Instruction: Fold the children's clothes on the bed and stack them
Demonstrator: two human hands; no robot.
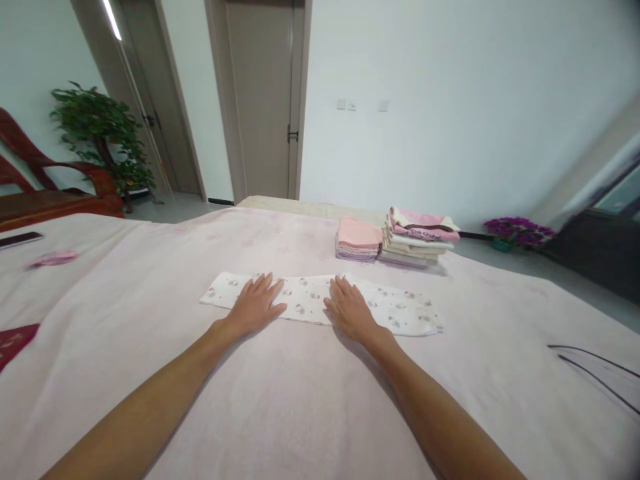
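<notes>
A white cloth with small printed figures [400, 310] lies folded into a long strip across the pink bedspread [280, 393]. My left hand [256, 303] rests flat on the strip's left part, fingers spread. My right hand [350, 309] lies flat on its middle, fingers stretched out. Neither hand grips anything. Both forearms reach in from the bottom edge.
Behind the strip stand two stacks of folded cloths, a pink one [358, 239] and a taller cream and pink one [419, 237]. A phone [20, 239] and a small pink item [53, 259] lie at far left. A wooden chair, potted plant and doors stand beyond.
</notes>
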